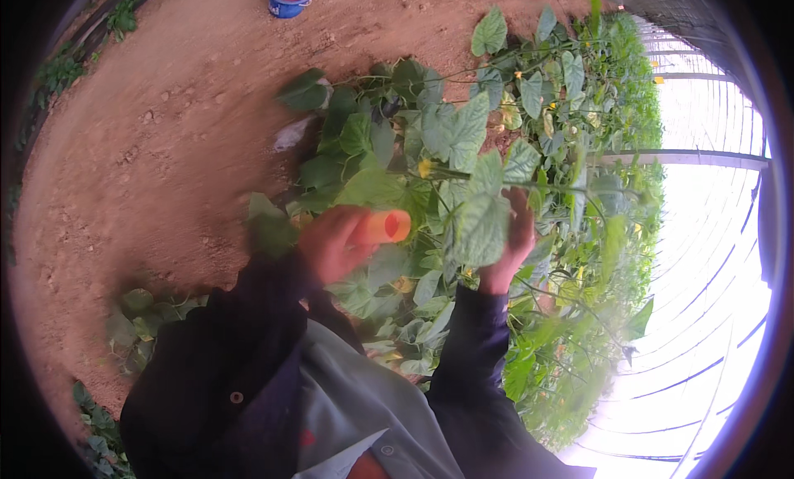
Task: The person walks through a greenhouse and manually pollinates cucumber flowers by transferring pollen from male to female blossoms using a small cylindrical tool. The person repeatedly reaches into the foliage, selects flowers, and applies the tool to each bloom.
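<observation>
My left hand [338, 243] is closed around an orange, hollow cylindrical object [384, 226], with its open end facing right; both are blurred. To its right, my right hand [520, 234] is raised among the leaves of a climbing plant, close to a green vine stem [471, 176]. A large green leaf [481, 230] covers part of that hand, so whether its fingers hold anything cannot be told. A yellow flower [425, 168] is on the plant above and between the hands.
Dense vines [620, 107] run along the right, under bright greenhouse covering with curved ribs. Bare brown soil [167, 144] lies at the left. A blue bucket [288, 8] with a pink item in it stands at the top. A whitish scrap [291, 135] lies by the plants.
</observation>
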{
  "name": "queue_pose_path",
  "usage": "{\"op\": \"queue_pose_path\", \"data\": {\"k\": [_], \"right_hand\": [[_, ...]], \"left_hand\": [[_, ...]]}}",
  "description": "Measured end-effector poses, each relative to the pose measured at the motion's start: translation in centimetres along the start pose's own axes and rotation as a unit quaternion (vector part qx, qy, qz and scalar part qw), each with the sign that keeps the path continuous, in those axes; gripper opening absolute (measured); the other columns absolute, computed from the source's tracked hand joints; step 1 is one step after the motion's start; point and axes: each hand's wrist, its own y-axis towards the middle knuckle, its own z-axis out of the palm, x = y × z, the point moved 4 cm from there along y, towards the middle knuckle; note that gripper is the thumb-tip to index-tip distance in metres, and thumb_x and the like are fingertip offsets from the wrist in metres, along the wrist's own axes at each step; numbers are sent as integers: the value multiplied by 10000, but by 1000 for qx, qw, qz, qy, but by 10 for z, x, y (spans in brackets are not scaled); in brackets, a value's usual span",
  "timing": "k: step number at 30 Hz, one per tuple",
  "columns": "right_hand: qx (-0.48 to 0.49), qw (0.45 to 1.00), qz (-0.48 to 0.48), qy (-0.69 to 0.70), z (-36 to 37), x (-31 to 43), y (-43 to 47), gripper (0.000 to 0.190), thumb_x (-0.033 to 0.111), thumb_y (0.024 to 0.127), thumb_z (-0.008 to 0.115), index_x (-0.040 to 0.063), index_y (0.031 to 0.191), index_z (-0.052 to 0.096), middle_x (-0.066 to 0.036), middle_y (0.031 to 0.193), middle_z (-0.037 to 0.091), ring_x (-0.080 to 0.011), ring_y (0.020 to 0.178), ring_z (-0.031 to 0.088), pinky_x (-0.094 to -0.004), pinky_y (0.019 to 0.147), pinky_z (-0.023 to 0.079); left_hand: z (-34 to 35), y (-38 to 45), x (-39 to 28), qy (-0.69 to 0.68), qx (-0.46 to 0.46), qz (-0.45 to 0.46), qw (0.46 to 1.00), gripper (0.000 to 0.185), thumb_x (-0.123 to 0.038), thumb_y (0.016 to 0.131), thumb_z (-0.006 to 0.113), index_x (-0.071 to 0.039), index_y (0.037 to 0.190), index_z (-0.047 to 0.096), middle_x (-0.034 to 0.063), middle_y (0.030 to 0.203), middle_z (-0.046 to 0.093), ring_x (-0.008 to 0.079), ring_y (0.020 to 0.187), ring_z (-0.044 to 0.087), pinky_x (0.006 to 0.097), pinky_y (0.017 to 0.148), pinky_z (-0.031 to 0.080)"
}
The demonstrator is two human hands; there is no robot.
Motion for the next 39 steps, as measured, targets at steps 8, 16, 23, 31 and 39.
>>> {"op": "queue_pose_path", "data": {"k": [8, 16, 23, 31, 39], "right_hand": [[85, 992, -10, -89, 65, 3, 4, 338, 95, 1097, 729, -32, 1407, 681, -95, 1239, 780, -149, 1061, 731, -309, 930, 594], [-1, 991, 135, 8, 68, -1, -24, 349, 63, 1041, 808, -49, 1359, 716, -117, 1026, 814, -174, 790, 773, -287, 665, 581], [-15, 989, 146, 25, 64, 10, -40, 401, 135, 1052, 824, -82, 1370, 713, -138, 1018, 817, -170, 797, 752, -300, 701, 584], [-2, 991, 127, -37, 68, 31, -47, 392, 111, 1045, 746, -51, 1402, 724, -109, 1141, 801, -173, 937, 729, -336, 873, 587], [78, 993, 88, -18, 45, 5, -48, 390, 176, 1127, 707, -14, 1466, 679, -151, 1230, 787, -208, 1025, 754, -360, 949, 619]], "left_hand": [[-17, 66, 69, -7, -15, 41, 999, 626, -215, 859, 981, -69, 1401, 703, 154, 1290, 761, 393, 1080, 791, 465, 899, 667], [-6, 78, 85, -26, 14, 38, 999, 628, -216, 859, 960, -69, 1403, 682, 144, 1281, 764, 383, 1087, 783, 461, 900, 662], [-23, 97, 36, -28, 19, 108, 994, 665, -204, 838, 964, -77, 1427, 683, 122, 1279, 762, 361, 1118, 775, 464, 886, 668], [-15, 98, -3, -38, 8, 124, 992, 589, -144, 821, 954, -77, 1364, 733, 111, 1244, 765, 348, 1083, 790, 452, 855, 675], [-2, 79, -3, 1, -25, 86, 996, 627, -183, 840, 964, -85, 1405, 711, 110, 1274, 767, 355, 1096, 790, 452, 869, 676]]}}
